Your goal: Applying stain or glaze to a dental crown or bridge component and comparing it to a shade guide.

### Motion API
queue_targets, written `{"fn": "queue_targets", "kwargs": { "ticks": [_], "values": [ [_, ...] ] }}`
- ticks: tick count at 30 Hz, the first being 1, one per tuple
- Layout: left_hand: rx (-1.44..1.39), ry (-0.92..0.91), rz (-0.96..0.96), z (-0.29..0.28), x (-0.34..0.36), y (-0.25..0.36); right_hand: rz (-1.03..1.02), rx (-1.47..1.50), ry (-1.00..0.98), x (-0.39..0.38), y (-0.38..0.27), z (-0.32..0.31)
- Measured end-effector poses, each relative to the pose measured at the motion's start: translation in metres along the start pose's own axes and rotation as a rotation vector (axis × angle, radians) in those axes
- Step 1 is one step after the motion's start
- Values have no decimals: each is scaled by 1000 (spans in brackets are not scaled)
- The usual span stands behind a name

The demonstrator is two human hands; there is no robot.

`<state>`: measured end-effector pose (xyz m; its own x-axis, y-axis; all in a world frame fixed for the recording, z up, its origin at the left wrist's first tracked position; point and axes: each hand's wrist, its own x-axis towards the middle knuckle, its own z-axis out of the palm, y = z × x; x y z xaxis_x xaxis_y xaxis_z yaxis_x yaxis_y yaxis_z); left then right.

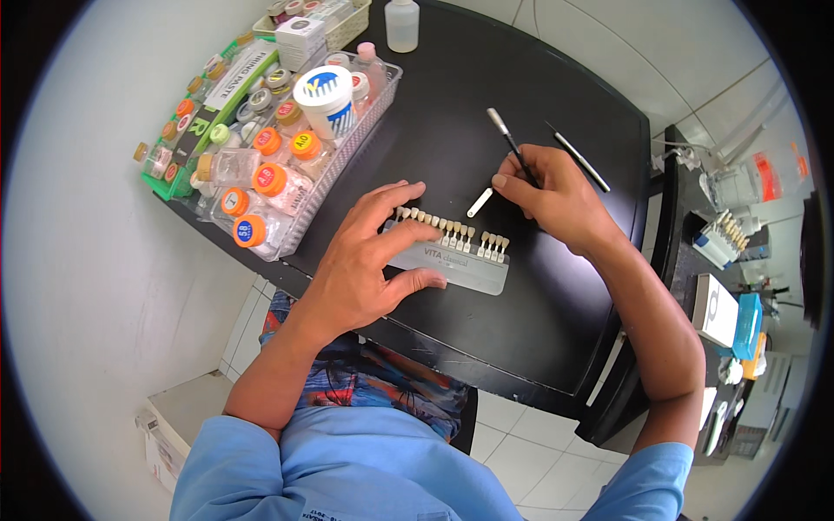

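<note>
On the black table [539, 286], near its front edge, lies a grey shade guide [460, 265] with a row of tooth-coloured tabs [452, 230] standing along its far side.

Left hand [369, 260]: spread flat over the guide's left half, fingers long across the tabs, thumb hooked round the near edge. Holds nothing; judged to be pinning the guide down so it does not slide while tabs are handled. One gap shows in the row, right of middle.

Right hand [552, 195]: just beyond the guide's right end, fingers curled around a thin dark brush [511, 143], its pale tip pointing up and away. Grip sits low on the shaft, pen-style, likely so the fingertips stay free. A single white tab [479, 202] lies loose on the table, just beside the right fingertips, apart from the row. Whether a fingertip touches it, cannot tell.

Second slim tool [580, 161]: lying alone on the table past the right hand, within reach, untouched.

Left of the work: clear tray [369, 130] packed with small jars, orange and green caps up, so labels read from above; a bigger white tub [324, 100] stands among them. Green rack [187, 139] of further pots beside it, at the table's left rim. White bottle [401, 24] at the far edge.

Side bench at right holds boxes and a clear container; detail too small.
</note>
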<state>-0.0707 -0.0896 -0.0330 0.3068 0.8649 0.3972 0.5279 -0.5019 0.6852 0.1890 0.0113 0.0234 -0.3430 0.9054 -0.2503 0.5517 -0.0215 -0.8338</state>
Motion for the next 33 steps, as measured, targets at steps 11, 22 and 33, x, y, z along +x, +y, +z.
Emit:
{"fn": "queue_targets", "kwargs": {
  "ticks": [11, 22, 33],
  "values": [
    [-921, -43, -452, 4, -17, 25, -222, 53, -181, -43, -21, 28],
    [-806, -74, -451, -2, -21, 18, -220, 183, 5, -41, -23, 18],
    [-348, -53, -135, -8, -22, 21, -188, 434, 59, -19, -6, -3]
  ]
}}
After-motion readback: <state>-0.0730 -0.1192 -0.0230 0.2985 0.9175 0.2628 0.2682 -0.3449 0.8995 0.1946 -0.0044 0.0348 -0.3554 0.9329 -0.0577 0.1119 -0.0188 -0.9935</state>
